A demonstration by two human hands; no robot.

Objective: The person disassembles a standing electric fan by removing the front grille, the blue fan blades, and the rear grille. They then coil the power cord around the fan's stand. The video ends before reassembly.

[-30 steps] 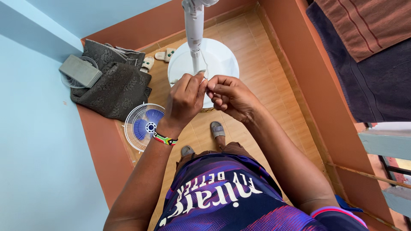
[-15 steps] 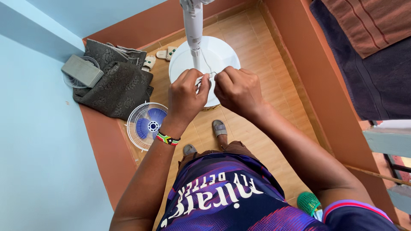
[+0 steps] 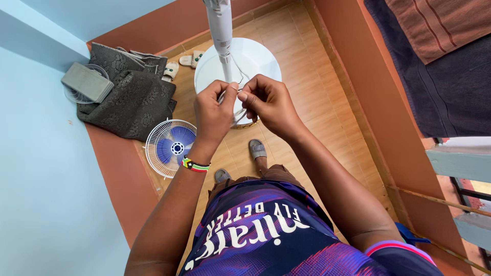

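Shirt (image 3: 266,235): purple and dark patterned jersey, nearest the camera, filling the bottom of the head view.
Left wrist: a beaded bracelet (image 3: 195,164) in green, red, black and white sits around it.
Left hand (image 3: 214,115): raised in front of the chest, fingers curled in, thumb and forefinger pinched on a thin wire (image 3: 231,97).
Right hand (image 3: 268,105): just beside the left one, fingertips almost meeting it, likewise closed in a pinch on the same wire.
Wire: thin and pale, held between both hands above the fan stand; a loop of it hangs below the left hand's fingers. How it ends I cannot tell.
Feet: two grey sandals (image 3: 257,148) on the tiled floor (image 3: 307,97), directly below the hands.
Fan stand: a white pole (image 3: 221,36) rises from a round white base (image 3: 258,59) on the floor, behind the hands.
Fan grille (image 3: 169,147): a white wire guard with blue blades inside, lying flat on the floor left of the feet.
Corner: dark patterned cloth (image 3: 130,97) heaped against the wall, a grey block (image 3: 87,82) on its left edge, pale slippers (image 3: 190,60) beyond it.
Right side: brown and dark towels (image 3: 440,61) hang over the ledge.
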